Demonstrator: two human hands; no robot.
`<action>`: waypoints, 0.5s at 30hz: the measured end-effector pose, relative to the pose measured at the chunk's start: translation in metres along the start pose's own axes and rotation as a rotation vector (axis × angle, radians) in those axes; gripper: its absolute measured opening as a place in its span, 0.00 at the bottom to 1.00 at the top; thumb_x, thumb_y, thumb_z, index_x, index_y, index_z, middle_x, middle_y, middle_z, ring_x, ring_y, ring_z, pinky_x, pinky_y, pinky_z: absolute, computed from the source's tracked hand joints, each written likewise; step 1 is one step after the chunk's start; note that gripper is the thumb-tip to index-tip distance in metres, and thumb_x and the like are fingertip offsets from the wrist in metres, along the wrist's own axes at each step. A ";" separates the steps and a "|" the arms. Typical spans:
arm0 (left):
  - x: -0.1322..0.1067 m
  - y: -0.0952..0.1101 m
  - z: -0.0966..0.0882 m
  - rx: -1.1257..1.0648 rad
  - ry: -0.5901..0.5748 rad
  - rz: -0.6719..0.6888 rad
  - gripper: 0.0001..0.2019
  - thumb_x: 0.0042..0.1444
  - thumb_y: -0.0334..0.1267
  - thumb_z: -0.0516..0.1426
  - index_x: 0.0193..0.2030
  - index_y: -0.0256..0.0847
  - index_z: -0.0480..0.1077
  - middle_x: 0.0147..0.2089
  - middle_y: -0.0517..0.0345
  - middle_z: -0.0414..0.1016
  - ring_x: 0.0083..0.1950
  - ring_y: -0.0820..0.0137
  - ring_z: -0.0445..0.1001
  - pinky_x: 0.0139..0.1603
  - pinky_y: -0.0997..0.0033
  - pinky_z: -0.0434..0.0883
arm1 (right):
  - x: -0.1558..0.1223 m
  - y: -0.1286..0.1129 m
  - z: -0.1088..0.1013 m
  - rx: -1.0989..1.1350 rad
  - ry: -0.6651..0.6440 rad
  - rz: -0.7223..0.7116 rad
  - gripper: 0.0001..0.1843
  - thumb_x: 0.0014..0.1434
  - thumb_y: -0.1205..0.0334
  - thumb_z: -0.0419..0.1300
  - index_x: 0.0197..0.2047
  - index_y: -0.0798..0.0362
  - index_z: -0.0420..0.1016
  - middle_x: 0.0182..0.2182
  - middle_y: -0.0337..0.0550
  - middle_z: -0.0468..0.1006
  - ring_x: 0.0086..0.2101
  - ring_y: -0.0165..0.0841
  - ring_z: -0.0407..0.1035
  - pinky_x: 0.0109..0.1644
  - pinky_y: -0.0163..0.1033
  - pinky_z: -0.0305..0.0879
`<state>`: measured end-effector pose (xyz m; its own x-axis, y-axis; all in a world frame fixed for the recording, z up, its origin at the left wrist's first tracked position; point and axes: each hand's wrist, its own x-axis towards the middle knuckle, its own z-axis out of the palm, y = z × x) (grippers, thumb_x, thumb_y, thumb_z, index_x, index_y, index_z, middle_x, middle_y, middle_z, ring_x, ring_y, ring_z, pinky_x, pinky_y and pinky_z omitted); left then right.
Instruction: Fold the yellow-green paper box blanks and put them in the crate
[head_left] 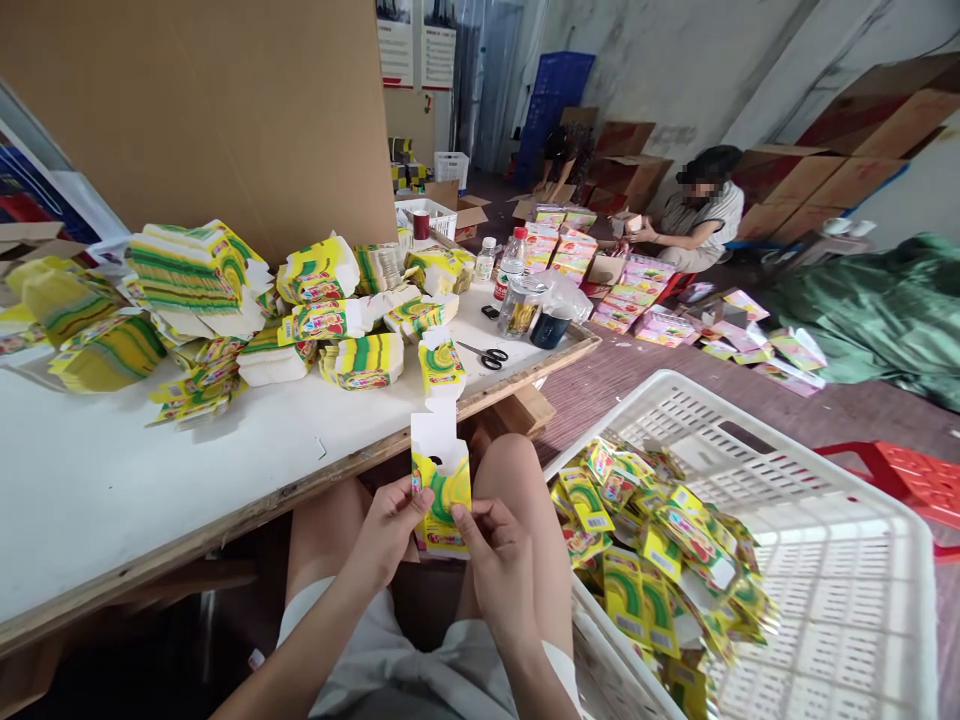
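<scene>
Over my lap, a yellow and green printed carton stands upright between my two hands, its white top flap raised. My left hand pinches its left side with thumb and fingers. On the right side, my right hand grips the lower part, thumb on the front. Just beyond, at the table's edge, lies another flat carton. Stacks of flat cartons cover the table. To my right, a white plastic crate holds many small yellow-green packets.
Black-handled scissors, a red-capped bottle, a jar and a dark cup stand near the table's right end. A large cardboard sheet rises behind. A seated person handles boxes beside stacked pink boxes; another person bends farther back.
</scene>
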<state>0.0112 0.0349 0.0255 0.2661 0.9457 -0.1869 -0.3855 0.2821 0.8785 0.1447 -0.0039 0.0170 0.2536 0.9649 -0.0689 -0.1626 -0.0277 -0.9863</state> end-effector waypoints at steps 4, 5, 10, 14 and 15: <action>-0.003 -0.001 -0.003 0.143 0.149 0.157 0.22 0.54 0.40 0.67 0.53 0.43 0.66 0.40 0.54 0.84 0.41 0.64 0.82 0.42 0.70 0.76 | 0.001 0.001 -0.006 -0.165 -0.039 -0.093 0.11 0.60 0.52 0.65 0.38 0.52 0.76 0.32 0.43 0.80 0.32 0.36 0.74 0.36 0.38 0.72; -0.006 0.000 -0.003 0.167 0.147 0.175 0.24 0.55 0.40 0.66 0.55 0.44 0.62 0.41 0.55 0.84 0.42 0.65 0.82 0.42 0.70 0.76 | 0.002 0.000 -0.008 -0.189 -0.056 -0.127 0.12 0.61 0.53 0.65 0.44 0.51 0.76 0.37 0.44 0.81 0.34 0.36 0.75 0.38 0.39 0.72; -0.017 0.007 -0.009 0.254 -0.074 0.107 0.25 0.61 0.42 0.61 0.62 0.47 0.58 0.49 0.51 0.81 0.48 0.62 0.80 0.44 0.68 0.75 | 0.012 -0.012 -0.021 -0.199 -0.177 -0.246 0.21 0.65 0.55 0.60 0.59 0.48 0.71 0.53 0.48 0.78 0.50 0.40 0.73 0.52 0.43 0.71; -0.019 0.010 -0.012 0.249 -0.175 0.004 0.19 0.59 0.41 0.63 0.55 0.44 0.65 0.45 0.52 0.81 0.42 0.65 0.80 0.41 0.71 0.74 | 0.017 -0.025 -0.030 -0.228 -0.276 -0.192 0.11 0.65 0.55 0.60 0.46 0.49 0.78 0.39 0.44 0.82 0.38 0.37 0.75 0.41 0.38 0.72; -0.020 0.010 -0.012 0.247 -0.189 0.002 0.17 0.58 0.41 0.64 0.52 0.43 0.66 0.44 0.52 0.81 0.40 0.66 0.79 0.41 0.72 0.73 | 0.017 -0.026 -0.031 -0.227 -0.275 -0.189 0.10 0.65 0.54 0.59 0.42 0.50 0.79 0.35 0.43 0.81 0.36 0.37 0.75 0.39 0.38 0.71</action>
<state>-0.0084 0.0212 0.0325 0.4340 0.8928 -0.1207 -0.1661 0.2110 0.9633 0.1827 0.0054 0.0372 -0.0107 0.9916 0.1292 0.0848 0.1297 -0.9879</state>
